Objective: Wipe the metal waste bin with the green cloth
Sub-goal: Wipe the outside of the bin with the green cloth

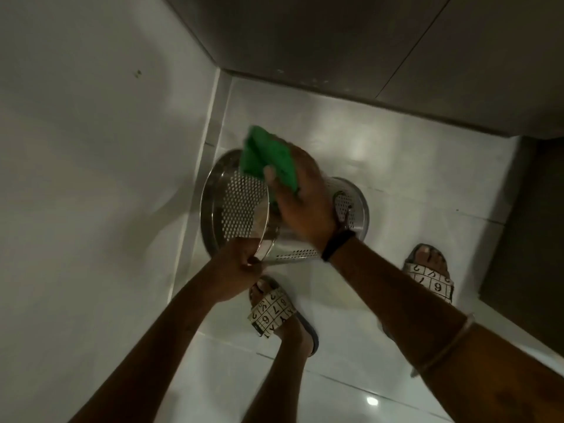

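Observation:
The metal waste bin (241,206) is a shiny perforated steel cylinder, tipped over with its open mouth toward the left wall and its base (354,209) to the right. My left hand (236,267) grips the bin's near rim at the bottom. My right hand (300,203) holds the folded green cloth (268,158) above the bin's upper side, the cloth sticking up past my fingers. A black band circles my right wrist. The bin's far side is hidden behind my right hand.
A white wall (91,178) stands close on the left, meeting a dark cabinet front (366,56) at the corner. My feet in patterned sandals, the left one (271,309) and the right one (430,273), stand on glossy white floor tiles (396,166). A dark panel (531,239) borders the right.

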The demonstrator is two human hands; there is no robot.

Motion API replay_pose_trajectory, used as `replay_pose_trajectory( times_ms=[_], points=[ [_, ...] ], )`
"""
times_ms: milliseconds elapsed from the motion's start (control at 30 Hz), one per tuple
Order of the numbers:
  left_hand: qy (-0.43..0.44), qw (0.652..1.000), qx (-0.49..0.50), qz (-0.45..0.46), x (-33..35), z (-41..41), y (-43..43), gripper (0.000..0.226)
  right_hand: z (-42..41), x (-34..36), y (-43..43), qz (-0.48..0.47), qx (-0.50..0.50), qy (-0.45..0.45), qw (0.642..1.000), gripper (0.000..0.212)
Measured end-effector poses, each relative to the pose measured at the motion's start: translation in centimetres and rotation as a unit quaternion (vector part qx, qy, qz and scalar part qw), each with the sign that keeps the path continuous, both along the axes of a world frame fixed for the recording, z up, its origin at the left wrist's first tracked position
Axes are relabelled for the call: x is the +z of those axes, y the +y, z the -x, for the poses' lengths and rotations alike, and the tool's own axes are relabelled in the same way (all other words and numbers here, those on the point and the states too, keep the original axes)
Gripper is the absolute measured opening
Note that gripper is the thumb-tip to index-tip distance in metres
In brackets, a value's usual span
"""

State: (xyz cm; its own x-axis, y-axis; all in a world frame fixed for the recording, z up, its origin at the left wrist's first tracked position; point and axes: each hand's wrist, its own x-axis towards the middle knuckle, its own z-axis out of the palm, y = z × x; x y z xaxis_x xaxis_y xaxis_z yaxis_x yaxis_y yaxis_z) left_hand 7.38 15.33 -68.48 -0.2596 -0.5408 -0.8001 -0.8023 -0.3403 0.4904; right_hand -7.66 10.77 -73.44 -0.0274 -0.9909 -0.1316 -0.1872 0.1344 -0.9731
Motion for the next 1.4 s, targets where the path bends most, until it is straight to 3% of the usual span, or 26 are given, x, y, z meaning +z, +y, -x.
replay_pose_trajectory(
  times_ms=[100, 167, 233, 300, 367, 433, 533, 600, 667, 767, 900, 1000, 1167, 1267, 1333, 1400],
  points=[
    [-0.024, 1.000, -0.012, 0.003, -0.4, -0.9, -0.9, 0.024, -1.8, 1.0, 1.5, 0.146, 0.086, 0.140, 0.976, 0.056],
    [0.012, 0.995, 0.094, -0.034, -0.5, -1.2, -1.6, 0.028, -1.3, -2.1, 3.6, 0.120, 0.163, 0.216, 0.955, 0.062],
    [0.035, 0.981, 0.188, -0.043, -0.5, -1.6, -2.2, 0.031, 0.9, -5.7, 5.0, 0.031, 0.138, 0.244, 0.959, 0.061],
    [0.066, 0.975, 0.207, -0.041, -0.6, -2.5, -2.1, 0.039, 3.9, -8.4, 5.5, -0.111, 0.026, 0.221, 0.969, 0.058],
    [0.056, 0.985, 0.159, -0.040, -0.7, -2.8, -1.4, 0.042, 7.0, -9.7, 5.2, -0.246, -0.047, 0.221, 0.943, 0.069],
    [0.020, 0.994, 0.105, -0.032, -0.8, -2.3, -0.5, 0.041, 7.6, -9.2, 4.2, -0.294, -0.045, 0.173, 0.939, 0.066],
    [0.039, 0.994, 0.098, -0.025, -0.4, -0.3, 0.3, 0.049, 3.0, -4.2, 2.4, -0.142, 0.049, 0.064, 0.987, 0.045],
    [0.033, 0.993, 0.115, -0.018, -0.3, 1.0, 0.2, 0.035, -0.8, -0.7, 2.1, -0.046, 0.080, 0.025, 0.995, 0.041],
    [0.021, 0.991, 0.127, -0.025, -0.1, 1.5, 0.2, 0.019, -2.7, 0.4, 3.0, -0.013, 0.079, 0.028, 0.996, 0.044],
    [0.017, 0.986, 0.156, -0.056, 0.1, -0.3, 0.1, 0.023, -1.1, -1.9, 6.0, -0.135, 0.072, 0.002, 0.988, 0.047],
    [0.060, 0.974, 0.191, -0.109, 0.1, -2.3, 0.0, 0.036, 3.6, -7.4, 11.0, -0.307, 0.064, 0.063, 0.947, 0.043],
    [0.053, 0.962, 0.225, -0.146, -0.5, -1.5, 0.7, 0.023, 3.5, -8.3, 11.1, -0.377, 0.100, 0.084, 0.917, 0.041],
    [0.029, 0.972, 0.206, -0.107, -0.6, -0.6, 2.7, 0.039, -4.9, -0.8, 6.0, -0.138, 0.046, -0.044, 0.988, 0.037],
    [0.038, 0.976, 0.201, -0.077, 0.0, -1.9, 3.6, 0.049, -6.4, 0.8, 5.1, 0.007, 0.081, 0.006, 0.997, 0.050],
    [0.047, 0.978, 0.187, -0.076, 0.4, -2.6, 3.4, 0.056, -5.5, -0.6, 6.1, 0.041, 0.081, 0.051, 0.995, 0.053],
    [0.051, 0.981, 0.177, -0.061, 0.0, -3.1, 2.9, 0.056, -3.6, -2.7, 7.0, -0.009, -0.014, 0.050, 0.999, 0.046]
  ],
)
